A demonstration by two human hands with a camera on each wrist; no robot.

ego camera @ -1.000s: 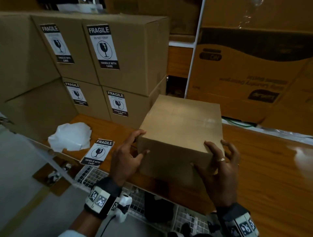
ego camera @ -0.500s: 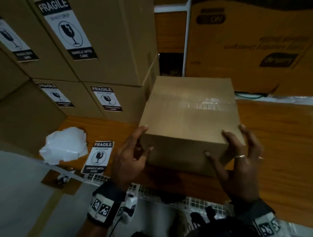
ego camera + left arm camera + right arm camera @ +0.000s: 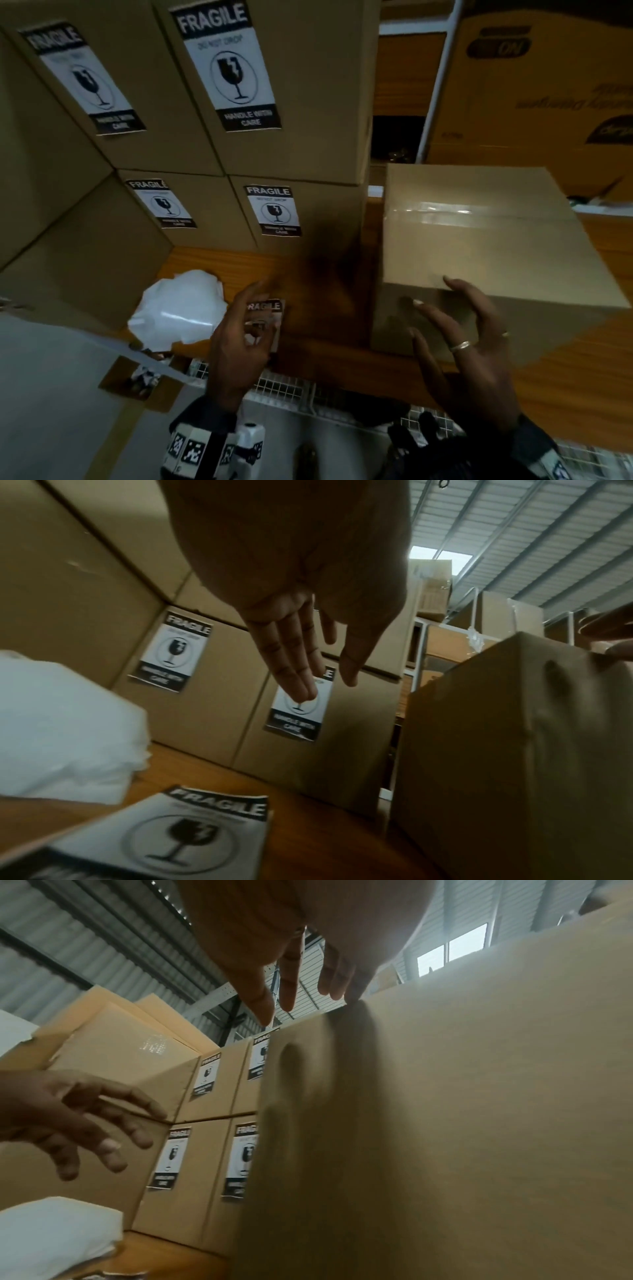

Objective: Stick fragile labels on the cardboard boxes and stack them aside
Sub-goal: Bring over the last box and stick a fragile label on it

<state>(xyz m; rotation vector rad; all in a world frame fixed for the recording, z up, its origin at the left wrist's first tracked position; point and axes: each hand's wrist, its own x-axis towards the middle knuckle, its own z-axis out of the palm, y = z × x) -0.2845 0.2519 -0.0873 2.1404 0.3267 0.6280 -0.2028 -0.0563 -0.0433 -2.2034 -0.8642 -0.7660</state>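
A plain taped cardboard box (image 3: 479, 246) stands on the wooden table (image 3: 565, 394) at the right, with no label on the faces I see. My right hand (image 3: 431, 308) is open in front of it, fingers spread, one fingertip at its near top edge; in the right wrist view the fingers (image 3: 287, 988) reach that edge of the box (image 3: 445, 1123). My left hand (image 3: 250, 318) hovers open, holding nothing, over a loose FRAGILE label (image 3: 265, 306) lying on the table. In the left wrist view its fingers (image 3: 294, 666) are straight above the label (image 3: 178, 840).
Labelled boxes (image 3: 257, 102) are stacked two high at the back left, close beside the plain box. Crumpled white backing paper (image 3: 181, 308) lies left of the loose label. Large printed cartons (image 3: 531, 85) stand behind. A wire shelf (image 3: 284, 387) runs under the table's near edge.
My left hand has let go of the plain box's left corner and moved left over the loose label. My right hand's grip on the box has loosened to spread fingers.
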